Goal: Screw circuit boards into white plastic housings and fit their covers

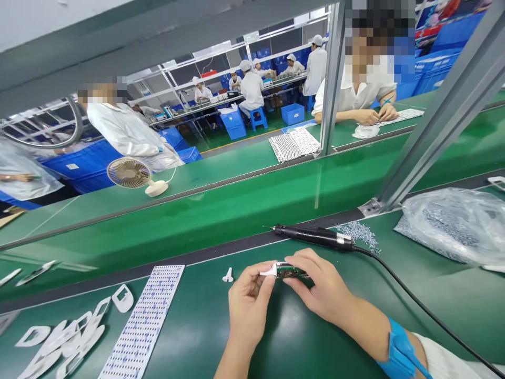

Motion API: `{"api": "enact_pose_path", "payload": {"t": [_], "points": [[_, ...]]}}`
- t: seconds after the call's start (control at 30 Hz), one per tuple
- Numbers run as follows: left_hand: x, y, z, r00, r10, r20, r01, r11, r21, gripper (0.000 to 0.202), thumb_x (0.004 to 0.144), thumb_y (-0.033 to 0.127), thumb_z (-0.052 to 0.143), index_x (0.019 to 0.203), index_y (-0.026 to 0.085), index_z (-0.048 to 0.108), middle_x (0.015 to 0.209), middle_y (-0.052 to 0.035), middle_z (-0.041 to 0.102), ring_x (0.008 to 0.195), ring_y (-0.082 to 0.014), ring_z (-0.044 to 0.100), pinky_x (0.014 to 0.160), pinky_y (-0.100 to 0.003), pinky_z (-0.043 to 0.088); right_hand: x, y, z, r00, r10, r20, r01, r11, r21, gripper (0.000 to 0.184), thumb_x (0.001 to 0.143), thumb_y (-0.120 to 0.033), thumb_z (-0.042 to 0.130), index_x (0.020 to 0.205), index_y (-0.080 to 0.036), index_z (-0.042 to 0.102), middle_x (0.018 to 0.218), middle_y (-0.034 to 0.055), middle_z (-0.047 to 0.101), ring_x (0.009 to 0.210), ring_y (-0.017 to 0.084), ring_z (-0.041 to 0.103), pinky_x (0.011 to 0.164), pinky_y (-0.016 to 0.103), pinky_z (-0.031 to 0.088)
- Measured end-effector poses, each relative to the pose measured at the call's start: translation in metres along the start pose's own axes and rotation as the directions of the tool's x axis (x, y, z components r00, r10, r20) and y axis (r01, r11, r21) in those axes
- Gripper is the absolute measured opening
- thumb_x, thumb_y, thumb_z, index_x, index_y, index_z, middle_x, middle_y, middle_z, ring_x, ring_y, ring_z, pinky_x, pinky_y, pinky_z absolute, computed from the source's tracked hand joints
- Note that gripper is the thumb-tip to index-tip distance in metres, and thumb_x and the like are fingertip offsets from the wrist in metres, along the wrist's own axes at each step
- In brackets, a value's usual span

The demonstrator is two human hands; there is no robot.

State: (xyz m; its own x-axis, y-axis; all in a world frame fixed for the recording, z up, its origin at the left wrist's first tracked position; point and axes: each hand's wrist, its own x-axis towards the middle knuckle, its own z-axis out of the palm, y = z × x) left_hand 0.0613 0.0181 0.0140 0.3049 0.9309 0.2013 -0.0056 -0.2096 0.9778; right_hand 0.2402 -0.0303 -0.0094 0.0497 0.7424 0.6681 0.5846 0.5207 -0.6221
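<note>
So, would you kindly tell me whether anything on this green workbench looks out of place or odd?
Two things stand out: a small white plastic part lies alone on the green bench, away from the stack of white plastic frames, and small metal screws sit in a loose heap beside the electric screwdriver, not in any container.

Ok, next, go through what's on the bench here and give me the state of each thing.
Left hand: gripping the board's white end.
Right hand: pinching the board.
Circuit board: held up between both hands.
Electric screwdriver: lying on the bench, cord attached.
Loose screws: scattered in a pile.
Plastic bag: full, lying on the bench.
Wrist strap: fastened on the right forearm.
</note>
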Motion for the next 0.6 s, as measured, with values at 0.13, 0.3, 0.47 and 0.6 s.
{"api": "enact_pose_path", "payload": {"t": [0.13, 0.3, 0.47, 0.6], "points": [[-0.003, -0.001, 0.006, 0.997, -0.053, -0.06, 0.054, 0.999, 0.008, 0.02, 0.091, 0.036, 0.074, 0.103, 0.02, 0.074, 0.105, -0.0087, 0.079, 0.094, -0.0213, 0.077, 0.085, -0.03, 0.063, -0.001, 0.002, 0.0, 0.999, 0.031, -0.007, -0.031, 1.0, 0.005, 0.036, 0.098, -0.019, 0.061, 0.132, -0.028, 0.056, 0.103, 0.0077, 0.064, 0.084, 0.021, 0.067, 0.068, 0.033, 0.059], [-0.006, -0.009, 0.004, 0.996, -0.05, -0.069, 0.046, 0.997, -0.054, 0.029, 0.091, 0.041, 0.074, 0.113, 0.022, 0.072, 0.113, -0.0093, 0.078, 0.105, -0.0232, 0.075, 0.092, -0.032, 0.061, -0.002, 0.002, 0.0, 0.999, 0.023, -0.022, -0.023, 1.0, 0.019, 0.03, 0.098, -0.02, 0.063, 0.127, -0.026, 0.057, 0.104, 0.008, 0.063, 0.086, 0.021, 0.067, 0.069, 0.032, 0.059], [-0.004, -0.018, -0.004, 0.996, -0.081, -0.041, 0.081, 0.997, -0.009, 0.029, 0.088, 0.039, 0.077, 0.112, 0.025, 0.078, 0.106, -0.0074, 0.08, 0.095, -0.0216, 0.077, 0.087, -0.029, 0.062, -0.002, 0.001, 0.001, 1.0, 0.019, -0.022, -0.018, 0.999, 0.04, 0.028, 0.099, -0.022, 0.062, 0.126, -0.025, 0.057, 0.107, 0.0084, 0.063, 0.089, 0.021, 0.067, 0.071, 0.032, 0.059], [0.0, -0.011, -0.003, 0.998, -0.061, -0.029, 0.061, 0.998, 0.01, 0.023, 0.084, 0.037, 0.081, 0.103, 0.024, 0.081, 0.096, -0.0064, 0.079, 0.084, -0.0182, 0.075, 0.077, -0.024, 0.062, -0.001, -0.002, 0.003, 1.0, -0.009, -0.015, 0.01, 0.999, 0.035, 0.024, 0.1, -0.019, 0.058, 0.124, -0.023, 0.058, 0.104, 0.0076, 0.063, 0.087, 0.02, 0.066, 0.07, 0.032, 0.058]]}}
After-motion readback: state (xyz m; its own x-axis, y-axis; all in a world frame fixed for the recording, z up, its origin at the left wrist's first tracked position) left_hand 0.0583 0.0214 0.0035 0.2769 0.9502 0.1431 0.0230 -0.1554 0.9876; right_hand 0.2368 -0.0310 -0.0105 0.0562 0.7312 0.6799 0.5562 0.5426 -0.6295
